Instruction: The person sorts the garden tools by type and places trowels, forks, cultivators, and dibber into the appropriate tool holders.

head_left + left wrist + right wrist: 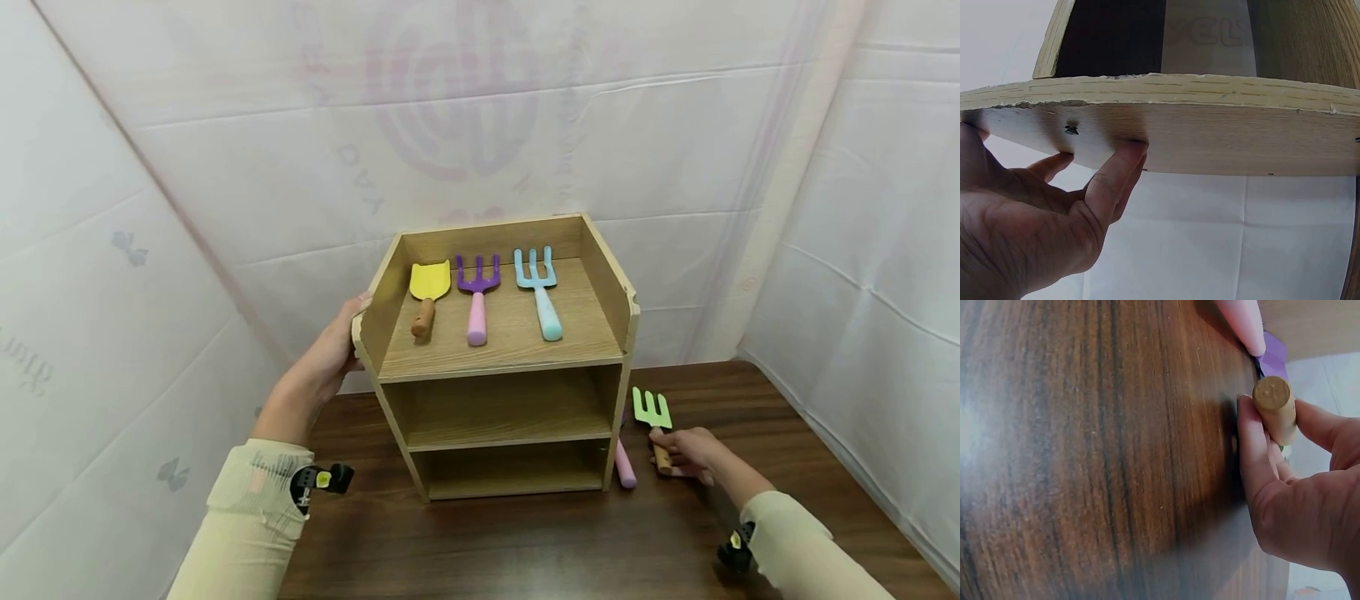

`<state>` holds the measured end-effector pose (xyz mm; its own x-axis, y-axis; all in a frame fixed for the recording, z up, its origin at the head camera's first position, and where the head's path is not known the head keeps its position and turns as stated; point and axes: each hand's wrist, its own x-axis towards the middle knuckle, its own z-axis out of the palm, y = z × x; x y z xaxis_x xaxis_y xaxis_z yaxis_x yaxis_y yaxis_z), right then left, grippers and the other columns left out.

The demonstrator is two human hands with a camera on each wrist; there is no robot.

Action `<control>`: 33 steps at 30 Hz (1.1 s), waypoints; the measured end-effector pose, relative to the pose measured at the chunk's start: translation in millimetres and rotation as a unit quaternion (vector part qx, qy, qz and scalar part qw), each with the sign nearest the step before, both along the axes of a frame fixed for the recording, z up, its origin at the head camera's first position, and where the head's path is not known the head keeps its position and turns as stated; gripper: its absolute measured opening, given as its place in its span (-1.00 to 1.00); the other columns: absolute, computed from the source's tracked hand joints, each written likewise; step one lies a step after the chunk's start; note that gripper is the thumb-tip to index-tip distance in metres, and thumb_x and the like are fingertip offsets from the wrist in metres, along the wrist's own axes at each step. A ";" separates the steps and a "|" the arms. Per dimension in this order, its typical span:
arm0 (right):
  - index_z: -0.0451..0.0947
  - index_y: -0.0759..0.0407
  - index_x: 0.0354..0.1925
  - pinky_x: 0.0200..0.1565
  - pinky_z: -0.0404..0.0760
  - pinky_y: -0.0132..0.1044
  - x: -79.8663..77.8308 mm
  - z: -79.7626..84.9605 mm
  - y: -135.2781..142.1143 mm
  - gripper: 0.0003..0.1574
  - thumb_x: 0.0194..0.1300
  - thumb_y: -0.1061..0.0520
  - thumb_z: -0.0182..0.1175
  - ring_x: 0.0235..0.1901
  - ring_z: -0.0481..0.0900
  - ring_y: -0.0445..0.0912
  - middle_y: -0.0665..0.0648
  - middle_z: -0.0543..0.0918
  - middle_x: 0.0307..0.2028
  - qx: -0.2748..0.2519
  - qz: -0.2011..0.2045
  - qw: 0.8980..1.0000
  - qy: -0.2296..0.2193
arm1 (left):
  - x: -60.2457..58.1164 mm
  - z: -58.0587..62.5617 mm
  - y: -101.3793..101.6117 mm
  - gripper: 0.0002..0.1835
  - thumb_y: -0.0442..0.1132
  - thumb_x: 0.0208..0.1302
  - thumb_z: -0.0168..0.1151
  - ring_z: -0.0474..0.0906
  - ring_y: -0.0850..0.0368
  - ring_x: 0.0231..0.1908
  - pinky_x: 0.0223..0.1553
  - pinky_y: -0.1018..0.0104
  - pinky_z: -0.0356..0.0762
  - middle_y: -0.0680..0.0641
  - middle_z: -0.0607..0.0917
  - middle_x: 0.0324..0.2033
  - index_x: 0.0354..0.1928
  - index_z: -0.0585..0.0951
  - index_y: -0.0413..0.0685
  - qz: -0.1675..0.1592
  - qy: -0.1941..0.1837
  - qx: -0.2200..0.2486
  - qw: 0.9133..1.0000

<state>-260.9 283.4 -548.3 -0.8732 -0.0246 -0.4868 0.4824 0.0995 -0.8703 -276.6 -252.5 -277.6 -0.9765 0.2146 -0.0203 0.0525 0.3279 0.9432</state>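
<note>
In the head view, my right hand pinches the wooden handle of a green hand fork, tines pointing away, at the table's right side. The right wrist view shows the handle's end between thumb and fingers. My left hand touches the outer left side of a small wooden shelf. Its fingertips rest against the side panel in the left wrist view. On the shelf's top tier lie a yellow shovel, a purple fork with pink handle and a light blue fork.
Another pink-handled tool lies between the shelf and my right hand; its purple head is mostly hidden behind the shelf's side. Two lower tiers open toward me. The brown wood-grain table is bordered by white sheeting at back and sides.
</note>
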 end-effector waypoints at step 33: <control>0.47 0.46 0.16 -0.10 0.82 -0.25 15.9 6.6 7.4 -0.52 0.58 0.06 0.23 -0.21 0.76 -0.12 0.09 0.73 -0.20 -0.081 0.001 0.996 0.026 | 0.0 0.0 -0.3 -0.21 0.46 0.55 -0.33 0.61 0.17 -0.10 -0.12 0.28 0.64 -0.05 0.52 0.06 0.63 0.16 0.24 -0.007 0.005 0.001 1.000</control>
